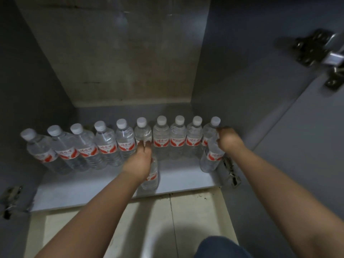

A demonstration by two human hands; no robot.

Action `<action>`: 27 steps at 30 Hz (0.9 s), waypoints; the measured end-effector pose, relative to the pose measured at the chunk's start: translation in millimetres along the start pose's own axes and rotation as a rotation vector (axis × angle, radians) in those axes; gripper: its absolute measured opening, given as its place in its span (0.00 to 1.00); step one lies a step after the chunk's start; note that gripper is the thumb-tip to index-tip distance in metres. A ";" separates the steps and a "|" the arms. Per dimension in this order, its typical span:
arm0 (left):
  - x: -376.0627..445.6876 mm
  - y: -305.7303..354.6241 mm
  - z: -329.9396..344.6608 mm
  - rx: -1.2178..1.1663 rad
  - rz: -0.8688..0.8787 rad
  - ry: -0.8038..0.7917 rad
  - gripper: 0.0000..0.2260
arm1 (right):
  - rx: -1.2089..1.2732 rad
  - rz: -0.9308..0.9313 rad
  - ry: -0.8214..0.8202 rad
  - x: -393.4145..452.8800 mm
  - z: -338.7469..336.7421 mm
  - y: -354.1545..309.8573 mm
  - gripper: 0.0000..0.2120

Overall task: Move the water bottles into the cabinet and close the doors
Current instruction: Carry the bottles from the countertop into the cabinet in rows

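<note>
Several clear water bottles point(107, 144) with white caps and red-and-white labels stand in a row along the back of the grey cabinet floor point(78, 190). My left hand point(139, 161) grips the top of another bottle point(151, 178) standing in front of the row near the middle. My right hand point(228, 139) is closed on the top of a bottle point(211, 159) at the right end, just in front of the row and close to the cabinet's right wall. Both caps are hidden by my hands.
The right cabinet door point(307, 146) stands open, with a metal hinge point(316, 51) high on it and another hinge point(230, 169) low by my right wrist. A hinge point(11, 200) sits at lower left. Pale floor tiles point(152, 229) lie below the cabinet edge.
</note>
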State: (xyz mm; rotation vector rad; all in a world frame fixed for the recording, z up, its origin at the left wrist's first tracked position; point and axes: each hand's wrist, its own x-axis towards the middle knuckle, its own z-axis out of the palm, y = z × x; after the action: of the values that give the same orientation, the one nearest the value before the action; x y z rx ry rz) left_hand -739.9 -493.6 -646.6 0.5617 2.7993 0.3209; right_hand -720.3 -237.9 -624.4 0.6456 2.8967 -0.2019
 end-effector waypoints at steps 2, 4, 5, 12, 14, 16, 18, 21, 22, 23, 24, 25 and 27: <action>1.6 2.2 -2.0 0.038 -0.026 -0.007 0.24 | -0.006 -0.011 0.015 2.1 2.7 0.5 0.16; -1.2 12.7 -2.6 0.062 -0.022 -0.049 0.22 | -0.020 -0.023 0.052 0.9 9.7 2.6 0.16; -1.6 20.3 -1.6 0.080 0.013 -0.073 0.21 | -0.010 -0.019 0.081 -1.4 12.3 3.2 0.17; 30.5 84.4 -2.4 0.004 0.090 0.036 0.22 | 0.067 -0.106 0.260 -29.5 33.6 12.4 0.25; 36.0 101.7 -1.8 -0.067 0.092 0.054 0.22 | 0.091 -0.133 0.216 -31.7 39.2 15.7 0.29; 47.3 116.1 -0.5 -0.148 0.141 0.048 0.21 | 0.109 -0.163 0.300 -24.8 47.6 22.0 0.31; 53.5 129.1 -3.0 -0.118 0.138 -0.034 0.19 | 0.128 -0.162 0.352 -23.5 46.3 24.6 0.30; 68.1 143.4 6.9 -0.179 0.120 -0.092 0.18 | 0.197 -0.166 0.341 -23.1 50.3 28.7 0.27; 72.0 145.0 7.4 -0.121 0.153 -0.085 0.18 | 0.228 -0.158 0.367 -23.7 52.6 28.6 0.27; 76.6 147.7 8.3 -0.115 0.154 -0.084 0.18 | 0.242 -0.153 0.372 -22.6 56.3 29.2 0.28; 79.3 149.5 10.0 -0.155 0.131 -0.090 0.18 | 0.254 -0.147 0.353 -22.1 57.9 28.5 0.30; 80.6 150.6 11.0 -0.148 0.122 -0.091 0.19 | 0.244 -0.143 0.333 -21.4 61.7 28.4 0.32; 82.1 148.3 14.1 -0.112 0.123 -0.089 0.21 | 0.283 -0.152 0.294 -22.2 60.2 26.4 0.34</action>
State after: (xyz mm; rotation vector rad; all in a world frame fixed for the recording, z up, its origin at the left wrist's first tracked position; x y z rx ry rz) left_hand -757.6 -324.6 -638.2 0.7055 2.6475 0.4633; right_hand -681.1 -233.4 -681.5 0.5351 3.2364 -0.5922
